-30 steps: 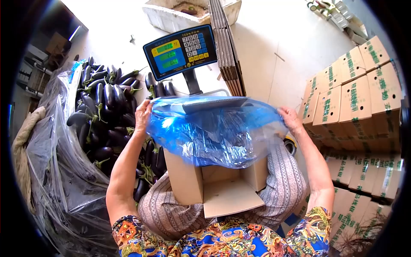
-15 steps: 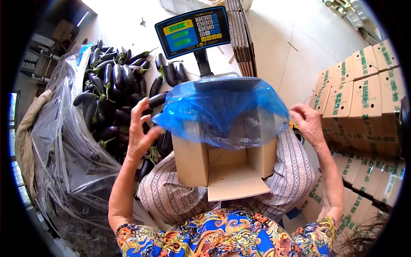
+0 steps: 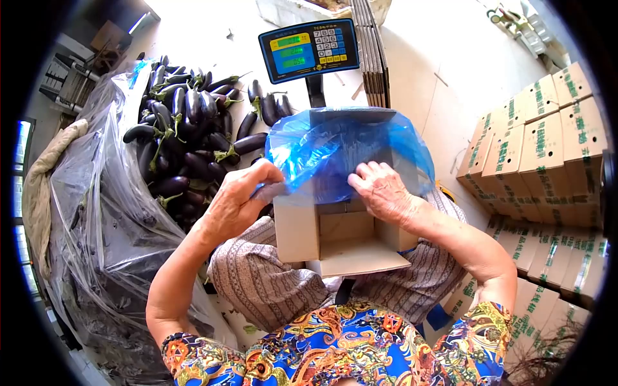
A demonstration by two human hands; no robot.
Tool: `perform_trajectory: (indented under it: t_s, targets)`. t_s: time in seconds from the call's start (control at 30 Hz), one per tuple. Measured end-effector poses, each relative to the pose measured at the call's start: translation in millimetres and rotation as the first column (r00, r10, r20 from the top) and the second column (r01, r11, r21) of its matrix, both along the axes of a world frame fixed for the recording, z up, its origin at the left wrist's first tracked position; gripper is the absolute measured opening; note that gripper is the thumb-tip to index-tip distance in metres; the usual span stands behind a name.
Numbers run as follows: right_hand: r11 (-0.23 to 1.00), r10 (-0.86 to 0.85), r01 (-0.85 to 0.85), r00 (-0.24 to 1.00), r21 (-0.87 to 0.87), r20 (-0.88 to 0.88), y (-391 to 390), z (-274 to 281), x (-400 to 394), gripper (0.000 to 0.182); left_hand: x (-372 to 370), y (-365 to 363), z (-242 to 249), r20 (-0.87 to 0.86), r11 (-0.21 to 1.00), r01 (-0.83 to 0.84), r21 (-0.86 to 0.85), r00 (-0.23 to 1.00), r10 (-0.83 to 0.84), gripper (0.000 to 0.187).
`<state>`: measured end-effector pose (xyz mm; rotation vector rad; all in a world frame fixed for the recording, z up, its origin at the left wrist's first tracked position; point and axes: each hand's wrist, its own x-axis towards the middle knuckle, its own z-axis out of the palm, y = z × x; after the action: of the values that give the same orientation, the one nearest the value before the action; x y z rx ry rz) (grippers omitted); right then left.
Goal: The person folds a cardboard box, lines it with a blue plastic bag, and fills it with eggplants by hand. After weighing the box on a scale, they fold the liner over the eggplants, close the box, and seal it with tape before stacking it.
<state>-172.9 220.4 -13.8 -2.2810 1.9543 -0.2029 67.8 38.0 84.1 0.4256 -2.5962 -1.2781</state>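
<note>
A brown cardboard box stands between my knees, its near flap folded out toward me. Thin blue plastic bag film drapes over its far half and bulges above the rim. My left hand is closed on the bag's left edge, at the box's left side. Over the box opening, my right hand has its fingers bent together, pinching the bag's near edge. Shadow hides much of the box's inside.
Many eggplants lie heaped at the left beside clear plastic sheeting. Behind the box rises a scale display, next to folded cardboard. Printed cartons are stacked at the right.
My left hand has come right and closed on the bag's edge. My right hand has moved left from the bag's right corner to its near edge. The view has shifted slightly.
</note>
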Motion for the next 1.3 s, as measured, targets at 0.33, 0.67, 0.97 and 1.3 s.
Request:
perform_trajectory:
  t_s: [0.33,0.67,0.97,1.3]
  targets:
    - [0.966,-0.09,0.034,0.973,0.255,0.211,103.8,91.1,-7.5,0.008,55.4,52.8,17.9,0.113,0.967,0.255,-0.018,0.961,-0.251,0.013]
    - [0.994,0.112,-0.111,0.994,-0.024,0.019,228.6,-28.1,41.3,0.024,91.8,142.2,-79.7,0.554,0.601,0.673,-0.43,0.723,-0.414,0.017]
    - [0.945,-0.091,0.125,0.988,0.302,-0.121,223.9,-87.4,34.1,0.014,95.5,122.6,-41.7,0.499,0.784,0.6,-0.159,0.734,-0.461,0.036]
    - [0.893,-0.417,0.449,0.819,0.012,0.394,118.2,48.0,-29.0,0.026,49.9,1.8,-42.1,0.327,0.995,-0.09,-0.043,0.94,0.099,0.067]
